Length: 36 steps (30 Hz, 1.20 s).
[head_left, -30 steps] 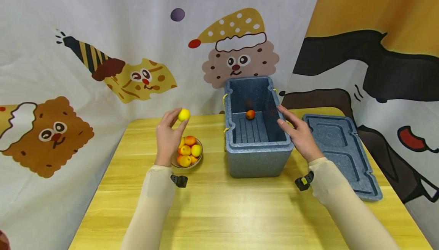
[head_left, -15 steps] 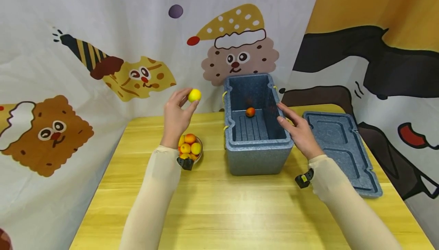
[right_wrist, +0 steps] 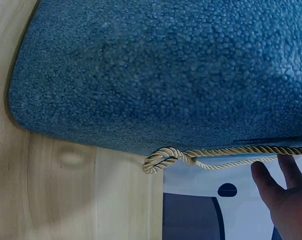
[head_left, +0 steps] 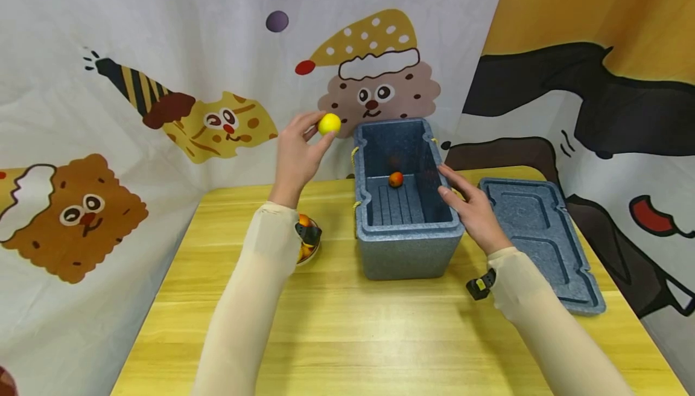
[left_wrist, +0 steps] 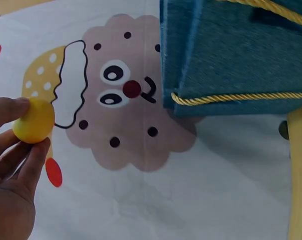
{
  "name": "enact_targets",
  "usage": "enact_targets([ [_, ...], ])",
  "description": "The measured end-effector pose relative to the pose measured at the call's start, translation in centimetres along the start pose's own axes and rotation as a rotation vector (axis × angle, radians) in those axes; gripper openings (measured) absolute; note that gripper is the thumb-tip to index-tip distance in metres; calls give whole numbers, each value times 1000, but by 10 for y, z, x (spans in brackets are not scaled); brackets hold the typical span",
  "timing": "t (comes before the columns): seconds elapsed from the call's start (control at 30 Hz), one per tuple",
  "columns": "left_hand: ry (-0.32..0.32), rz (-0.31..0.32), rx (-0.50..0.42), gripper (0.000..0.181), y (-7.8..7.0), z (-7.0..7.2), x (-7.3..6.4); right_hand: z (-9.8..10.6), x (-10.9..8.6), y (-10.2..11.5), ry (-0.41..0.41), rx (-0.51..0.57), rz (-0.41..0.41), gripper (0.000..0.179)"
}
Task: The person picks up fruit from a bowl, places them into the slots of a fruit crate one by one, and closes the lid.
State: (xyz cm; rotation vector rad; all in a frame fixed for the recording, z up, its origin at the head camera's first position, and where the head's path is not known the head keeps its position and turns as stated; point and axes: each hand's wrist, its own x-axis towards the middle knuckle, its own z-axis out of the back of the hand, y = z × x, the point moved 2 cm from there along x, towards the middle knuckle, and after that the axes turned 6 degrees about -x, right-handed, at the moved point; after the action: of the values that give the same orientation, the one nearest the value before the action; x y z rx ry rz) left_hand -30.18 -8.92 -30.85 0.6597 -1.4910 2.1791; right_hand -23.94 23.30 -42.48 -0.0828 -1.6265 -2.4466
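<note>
In the head view my left hand (head_left: 298,154) pinches a small round yellow fruit (head_left: 329,124) between thumb and fingertips. It is raised above the table, left of the box's far end. The left wrist view shows the same yellow fruit (left_wrist: 35,121) in the fingers, with the box's roped side to the right. A deep grey-blue foam box (head_left: 415,257) stands open on the table, and one orange-red fruit (head_left: 396,179) lies on its floor. My right hand (head_left: 475,212) rests its extended fingers on the box's right rim. A bowl of fruit (head_left: 307,251) is partly hidden under my left wrist.
The box's lid (head_left: 543,233) lies flat on the wooden table (head_left: 380,335), right of the box. Yellow rope handles (right_wrist: 166,159) hang along the box's sides. Behind the table hangs a white cloth (head_left: 217,34) printed with cartoon biscuits.
My left hand has carried the yellow fruit up and to the right, away from above the bowl toward the box. My right hand has stayed at the box's rim.
</note>
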Motion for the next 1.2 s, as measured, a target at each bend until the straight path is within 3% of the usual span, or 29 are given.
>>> enact_targets([
  [0.37, 41, 60, -49, 37, -11, -27, 24, -2, 3, -5, 0, 10, 22, 52],
  [0.6, 83, 114, -87, 37, -17, -46, 30, -1, -3, 17, 6, 6, 17, 53],
  [0.73, 124, 118, -44, 37, -17, -56, 32, -1, -7, 25, 6, 0, 9, 52],
  [0.87, 145, 118, -3, 38, -15, -64, 35, -1, -5, 17, 0, 10, 18, 52],
  [1.03, 166, 170, 22, 41, -14, -75, 41, 0, 0, -2, -22, -7, 30, 50],
  [1.2, 163, 248, 94, 40, -11, -86, 47, -1, 1, -8, -21, -13, 37, 50],
])
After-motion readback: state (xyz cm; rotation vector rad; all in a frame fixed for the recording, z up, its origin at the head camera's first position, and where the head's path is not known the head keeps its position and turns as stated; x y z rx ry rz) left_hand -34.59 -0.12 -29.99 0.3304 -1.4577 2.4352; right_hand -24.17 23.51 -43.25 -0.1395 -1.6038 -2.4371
